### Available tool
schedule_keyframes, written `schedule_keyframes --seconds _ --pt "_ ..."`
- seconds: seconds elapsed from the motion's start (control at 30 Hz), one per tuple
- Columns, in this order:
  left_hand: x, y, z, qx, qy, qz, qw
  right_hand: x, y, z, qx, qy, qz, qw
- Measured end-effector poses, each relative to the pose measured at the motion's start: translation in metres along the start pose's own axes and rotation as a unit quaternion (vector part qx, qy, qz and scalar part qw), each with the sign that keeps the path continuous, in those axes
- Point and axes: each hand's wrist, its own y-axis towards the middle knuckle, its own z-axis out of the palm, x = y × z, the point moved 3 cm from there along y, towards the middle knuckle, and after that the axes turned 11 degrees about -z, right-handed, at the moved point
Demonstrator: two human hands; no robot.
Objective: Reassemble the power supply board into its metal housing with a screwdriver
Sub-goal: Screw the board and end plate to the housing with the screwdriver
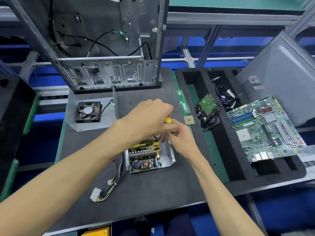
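I see both hands bunched over the far end of the power supply board [144, 155], which sits inside its metal housing [168, 155] near the middle of the dark work mat [150, 189]. My left hand [150, 114] is curled over the top of the screwdriver [167, 120] — only the yellow handle end shows, poking out between the two hands. My right hand [177, 135] sits just below and beside it, fingers curled in and pinching around the lower handle or shaft; the exact contact is hidden by the left hand. The tip isn't visible either, so I can't tell whether it's seated on a screw.

The relation that matters: the board lies directly below the fingers, and the screwdriver's long axis looks to run steeply down toward the board's far right corner, by the perforated housing wall. Both hands are about equally near; the right is lower, closer to the board, so I'd judge it guides while the left turns or presses. Probably fastening a far-corner screw — progress unclear.

The wire harness [109, 188] trails off the board's left side toward me, ending in a white connector [95, 195]. A fan on a metal plate [88, 112] lies to the left, and the motherboard [265, 128] is well apart on the right.
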Motion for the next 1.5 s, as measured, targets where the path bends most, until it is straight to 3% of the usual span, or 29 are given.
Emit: schedule_keyframes --seconds 0.1,0.27,0.5,0.77,0.97,1.2,1.37,1.5 --pt "-0.006 -0.001 0.004 0.000 -0.005 0.009 1.000 -0.003 0.000 0.000 -0.010 -0.003 0.006 1.000" --pt "-0.014 -0.002 0.005 0.090 -0.016 0.081 0.992 -0.008 0.005 0.003 -0.055 -0.041 0.007 0.998" --pt "0.002 -0.002 0.005 -0.037 -0.034 -0.050 0.997 -0.007 0.001 0.002 -0.062 -0.018 -0.012 0.998" --pt "-0.004 -0.005 0.008 0.042 -0.030 0.095 0.994 -0.004 0.000 0.004 -0.032 -0.010 -0.010 0.999" --pt "-0.001 -0.006 0.010 -0.025 -0.022 -0.002 0.999 -0.004 0.002 0.002 -0.033 -0.027 -0.013 0.999" --pt "-0.013 -0.003 0.008 0.022 -0.016 0.090 0.996 -0.009 0.006 0.005 -0.108 -0.069 0.004 0.992" --pt "-0.010 -0.001 0.012 -0.019 0.005 -0.009 1.000 -0.011 0.009 0.006 -0.097 -0.089 0.005 0.991" --pt "-0.008 0.006 0.010 0.029 0.024 0.058 0.998 -0.006 0.007 0.001 -0.022 -0.026 -0.002 0.999"
